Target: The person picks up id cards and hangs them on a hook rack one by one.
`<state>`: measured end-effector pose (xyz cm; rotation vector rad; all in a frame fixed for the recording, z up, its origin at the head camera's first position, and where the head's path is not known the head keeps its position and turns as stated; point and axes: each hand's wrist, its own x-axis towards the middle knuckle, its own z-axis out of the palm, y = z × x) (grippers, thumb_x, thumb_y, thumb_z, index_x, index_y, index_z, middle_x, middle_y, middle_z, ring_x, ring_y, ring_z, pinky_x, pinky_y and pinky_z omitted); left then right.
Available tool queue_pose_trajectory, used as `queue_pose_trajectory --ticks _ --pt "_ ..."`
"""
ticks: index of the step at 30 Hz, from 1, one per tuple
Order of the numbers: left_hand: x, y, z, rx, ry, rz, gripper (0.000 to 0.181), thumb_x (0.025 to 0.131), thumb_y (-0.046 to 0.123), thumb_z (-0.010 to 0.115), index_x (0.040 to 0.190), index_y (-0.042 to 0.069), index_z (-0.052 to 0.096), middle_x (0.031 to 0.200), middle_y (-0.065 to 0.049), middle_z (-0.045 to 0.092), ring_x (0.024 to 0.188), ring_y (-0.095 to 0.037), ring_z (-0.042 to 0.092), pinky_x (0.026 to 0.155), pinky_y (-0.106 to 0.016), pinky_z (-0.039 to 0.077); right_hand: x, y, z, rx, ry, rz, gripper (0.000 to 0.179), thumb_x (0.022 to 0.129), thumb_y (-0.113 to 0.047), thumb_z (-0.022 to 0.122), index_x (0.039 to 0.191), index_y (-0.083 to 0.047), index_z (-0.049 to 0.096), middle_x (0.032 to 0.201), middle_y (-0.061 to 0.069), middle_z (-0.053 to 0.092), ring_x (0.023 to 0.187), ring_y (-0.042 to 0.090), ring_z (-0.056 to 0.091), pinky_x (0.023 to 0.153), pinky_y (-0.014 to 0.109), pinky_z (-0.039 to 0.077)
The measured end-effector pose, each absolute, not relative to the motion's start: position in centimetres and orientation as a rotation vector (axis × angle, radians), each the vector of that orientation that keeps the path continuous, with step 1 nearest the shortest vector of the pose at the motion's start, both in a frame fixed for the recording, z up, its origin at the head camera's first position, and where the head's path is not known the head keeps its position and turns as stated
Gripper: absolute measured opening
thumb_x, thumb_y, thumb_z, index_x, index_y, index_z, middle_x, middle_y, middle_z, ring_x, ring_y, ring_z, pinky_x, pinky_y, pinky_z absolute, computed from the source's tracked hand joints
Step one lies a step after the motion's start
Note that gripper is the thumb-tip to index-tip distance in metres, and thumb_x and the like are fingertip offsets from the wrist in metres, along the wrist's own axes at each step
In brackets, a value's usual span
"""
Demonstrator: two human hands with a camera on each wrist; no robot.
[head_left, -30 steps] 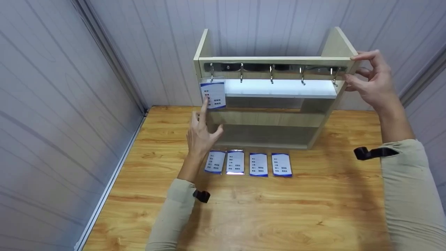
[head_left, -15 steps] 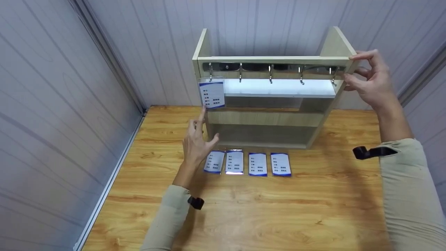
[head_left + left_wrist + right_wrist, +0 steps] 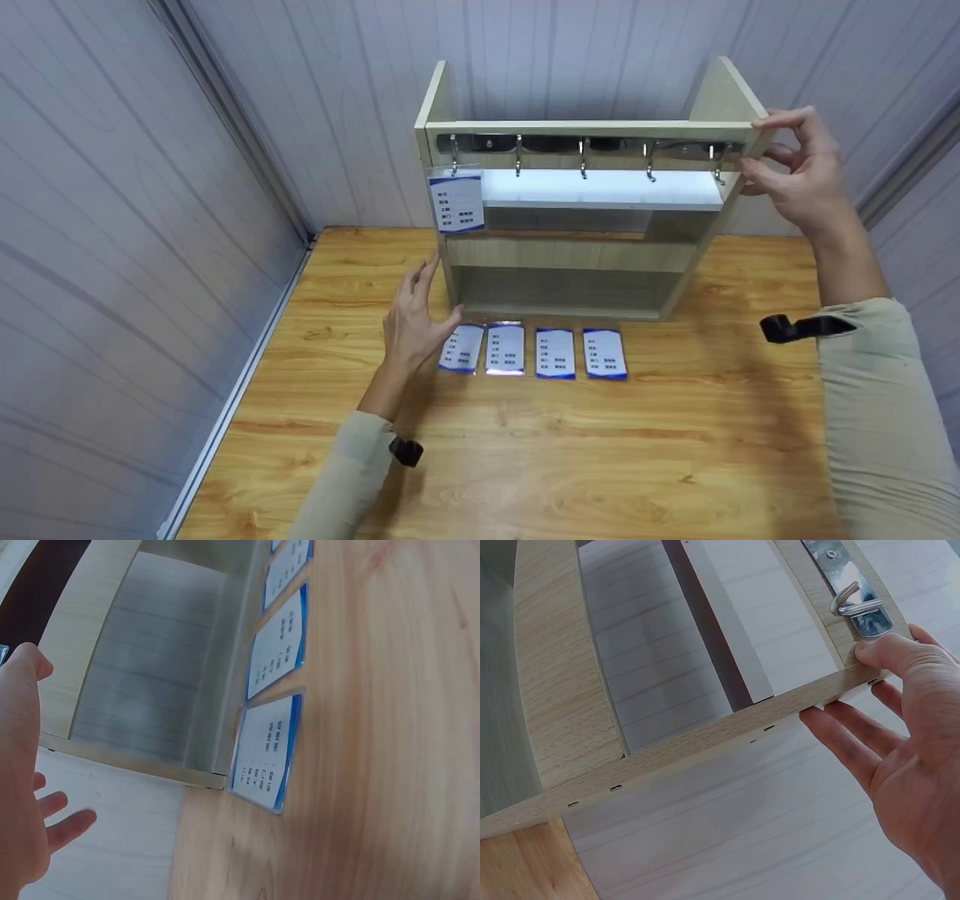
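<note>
A badge card (image 3: pixel 457 204) in a clear sleeve, white with blue edges, hangs from the leftmost hook (image 3: pixel 454 154) of the metal hook rail on a pale wooden shelf unit (image 3: pixel 577 255). Below it, my left hand (image 3: pixel 411 322) is apart from the card, fingers extended and thumb spread, near the unit's lower left side. My right hand (image 3: pixel 806 169) grips the unit's upper right edge; in the right wrist view the thumb lies on the front beside the end hook (image 3: pixel 847 600), the fingers behind the side panel. Several more badge cards (image 3: pixel 555 354) lie in a row before the unit.
The unit stands on a wood-grain tabletop (image 3: pixel 525 465). Panelled walls (image 3: pixel 300 112) rise behind and at both sides. The other hooks (image 3: pixel 583 159) along the rail carry nothing. The nearest loose badge card (image 3: pixel 262 757) lies against the unit's front left corner.
My left hand has drawn away from the hanging badge card, moving down and slightly left. The card stays on its hook. My right hand keeps its grip on the unit.
</note>
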<state>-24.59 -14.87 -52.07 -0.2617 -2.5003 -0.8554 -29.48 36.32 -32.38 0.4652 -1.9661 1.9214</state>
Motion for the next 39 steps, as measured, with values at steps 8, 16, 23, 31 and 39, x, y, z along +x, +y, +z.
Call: queue_pose_trajectory --ticks 8,16,23,31,39 --pt "-23.9 -15.3 -52.7 -0.306 -2.567 -0.834 0.092 0.09 0.05 0.082 0.172 0.027 0.046 0.169 -0.024 0.054 0.139 -0.048 0.066 0.08 -0.058 0.068 -29.3 36.5 -32.3 0.448 -2.02 1.881 0.045 0.098 0.015 0.07 0.137 -0.005 0.063 0.157 0.003 0.054 0.131 0.022 0.072 0.07 0.026 0.069" --pt "-23.5 -15.4 -53.2 -0.285 -2.617 -0.843 0.095 0.09 0.053 0.083 0.173 0.028 0.044 0.171 -0.026 0.05 0.146 -0.051 0.061 0.093 -0.066 0.066 -29.3 36.3 -32.2 0.448 -1.99 1.918 0.046 0.096 0.018 0.07 0.136 -0.003 0.062 0.156 0.004 0.054 0.127 0.02 0.072 0.069 0.027 0.068" --pt "-23.3 -15.2 -54.0 -0.268 -2.646 -0.877 0.099 0.088 0.056 0.085 0.173 0.026 0.044 0.173 -0.028 0.048 0.148 -0.053 0.059 0.096 -0.069 0.064 -29.5 36.2 -32.3 0.473 -1.982 1.908 0.045 0.096 0.018 0.07 0.136 -0.003 0.063 0.154 0.004 0.055 0.121 0.015 0.074 0.067 0.026 0.068" --pt "-23.3 -14.8 -54.6 -0.211 -2.735 -0.867 0.105 0.086 0.057 0.089 0.175 0.027 0.041 0.175 -0.027 0.044 0.147 -0.052 0.061 0.101 -0.068 0.064 -29.5 36.3 -32.4 0.447 -2.022 1.85 0.045 0.097 0.015 0.072 0.137 -0.003 0.063 0.155 0.004 0.054 0.122 0.016 0.074 0.068 0.026 0.068" --pt "-23.2 -14.2 -55.2 -0.211 -2.785 -0.914 0.106 0.085 0.056 0.092 0.174 0.026 0.043 0.172 -0.026 0.047 0.147 -0.05 0.06 0.106 -0.068 0.061 -29.4 36.2 -32.5 0.451 -2.05 1.818 0.045 0.099 0.013 0.07 0.139 -0.005 0.063 0.157 0.002 0.053 0.123 0.013 0.074 0.068 0.022 0.067"
